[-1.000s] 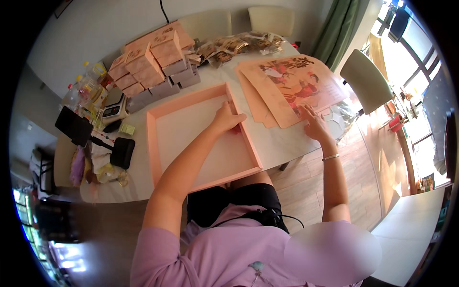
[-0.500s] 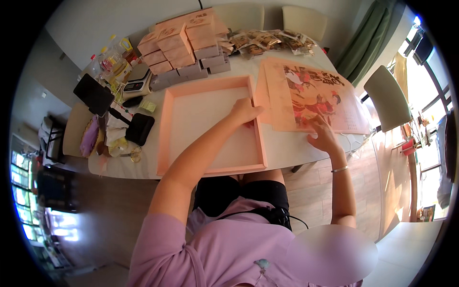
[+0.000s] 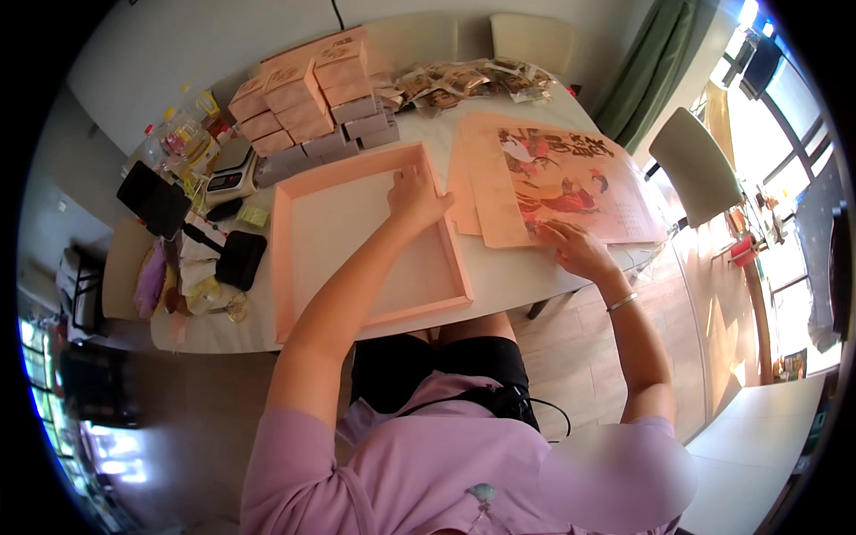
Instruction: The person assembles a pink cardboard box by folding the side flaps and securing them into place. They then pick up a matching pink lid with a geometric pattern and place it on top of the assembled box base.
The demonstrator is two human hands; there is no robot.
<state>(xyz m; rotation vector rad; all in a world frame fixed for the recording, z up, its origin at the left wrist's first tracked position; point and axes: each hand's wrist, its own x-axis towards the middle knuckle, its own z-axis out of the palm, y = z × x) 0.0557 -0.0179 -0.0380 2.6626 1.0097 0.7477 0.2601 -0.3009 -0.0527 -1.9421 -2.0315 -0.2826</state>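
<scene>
A shallow pink box [image 3: 283, 259] with a pale inside lies on the table in front of me. My left hand [image 3: 415, 200] straddles its right wall, fingers curled inside and thumb over the rim. To the right is a stack of pink printed sheets [image 3: 580, 209] with red-clad figures and dark lettering on the top one. My right hand [image 3: 580, 252] rests its fingertips at the near edge of those sheets, fingers outstretched and partly apart, with nothing gripped. Whatever lies under my left fingers is hidden.
Pink and grey boxes [image 3: 308, 102] are stacked at the back, beside clear packets [image 3: 464, 82]. A scale [image 3: 230, 178], bottles [image 3: 183, 138], a black stand [image 3: 241, 259] and scissors [image 3: 235, 308] crowd the left. Chairs surround the marble-look table [image 3: 218, 337]; one [image 3: 695, 169] stands at right.
My view has shifted, so the table sits further left and slightly turned. My left fingers have spread further inside the box wall. The right hand has moved left along the sheets' near edge.
</scene>
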